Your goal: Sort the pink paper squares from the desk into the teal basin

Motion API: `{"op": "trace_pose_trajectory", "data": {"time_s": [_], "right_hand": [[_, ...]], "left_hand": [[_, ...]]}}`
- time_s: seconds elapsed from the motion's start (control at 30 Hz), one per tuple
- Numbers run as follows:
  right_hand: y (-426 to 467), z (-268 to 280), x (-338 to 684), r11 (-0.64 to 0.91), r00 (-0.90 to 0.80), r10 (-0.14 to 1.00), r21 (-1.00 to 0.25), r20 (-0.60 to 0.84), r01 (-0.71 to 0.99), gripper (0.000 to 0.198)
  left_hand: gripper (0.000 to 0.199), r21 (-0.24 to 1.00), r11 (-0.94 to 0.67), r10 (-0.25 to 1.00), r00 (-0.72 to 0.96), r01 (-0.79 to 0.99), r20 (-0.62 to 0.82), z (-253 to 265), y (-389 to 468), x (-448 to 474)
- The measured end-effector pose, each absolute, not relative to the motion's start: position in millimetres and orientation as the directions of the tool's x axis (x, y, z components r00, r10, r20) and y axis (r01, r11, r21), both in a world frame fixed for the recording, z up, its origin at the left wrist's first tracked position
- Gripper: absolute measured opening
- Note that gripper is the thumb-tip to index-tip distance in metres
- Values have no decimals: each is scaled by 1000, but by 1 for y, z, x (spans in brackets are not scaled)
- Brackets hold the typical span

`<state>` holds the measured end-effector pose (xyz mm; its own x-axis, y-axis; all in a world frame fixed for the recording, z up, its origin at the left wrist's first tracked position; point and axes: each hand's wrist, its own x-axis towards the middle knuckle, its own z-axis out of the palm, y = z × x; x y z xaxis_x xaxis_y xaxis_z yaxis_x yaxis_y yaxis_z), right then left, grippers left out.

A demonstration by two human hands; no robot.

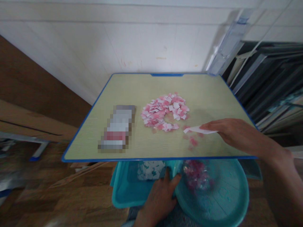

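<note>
Nearest: denim-covered lap [182,217], with the left hand [162,192] above it, palm down. Its fingers reach to where the rims of two teal tubs meet, thumb apart from the index finger; cannot tell whether it grips a rim or only rests there. The rectangular tub [129,197] is on the left and contains a batch of white pieces [150,170]. The round tub [227,201] is on the right, ribbed inside, with a heap of deep-pink pieces [196,175], partly glossy, near its far side. Wooden floor [78,195] shows around them.

Next, above the tubs: pale tabletop [132,85], blue edging. The right hand [233,134] comes in from the right, low over the surface, fingers nearly straight and closed on a thin white slip [194,129]. A few loose pink petals [193,141] lie just below the slip, blurred. To the left, at mid-table, the main pile [156,108] of small pink and white pieces forms a rough C around a bare patch, open toward the slip. Further left, well apart from the pile, lies a flat oblong object [118,126], pixelated, details unreadable.

Beyond: white wall [142,41]; a clear plastic container [224,47] leans at the table's far right corner; dark panels [272,75] stand to its right
</note>
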<state>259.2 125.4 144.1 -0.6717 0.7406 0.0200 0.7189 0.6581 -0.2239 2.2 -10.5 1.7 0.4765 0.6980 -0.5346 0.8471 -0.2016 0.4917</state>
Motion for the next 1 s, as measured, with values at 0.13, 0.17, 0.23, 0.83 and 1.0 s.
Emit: {"op": "trace_pose_trajectory", "data": {"time_s": [0.13, 0.17, 0.23, 0.83, 1.0], "right_hand": [[125, 144, 258, 666, -686, 728, -226, -13, 711, 58], [124, 145, 258, 663, -684, 729, -223, -26, 714, 57], [121, 147, 256, 658, -681, 731, -223, -37, 719, 55], [110, 141, 256, 613, -606, 790, -183, 98, 769, 45], [112, 137, 259, 668, -669, 740, -189, 66, 720, 49]], "left_hand": [[69, 493, -206, 692, 482, 845, -537, 4, -10, 3], [69, 492, -207, 696, 481, 845, -533, 4, -10, 3], [66, 492, -213, 706, 481, 844, -520, 3, -10, 3], [71, 488, -254, 712, 503, 835, -490, -3, -12, 1], [67, 483, -266, 710, 508, 834, -487, -1, -12, 2]]}}
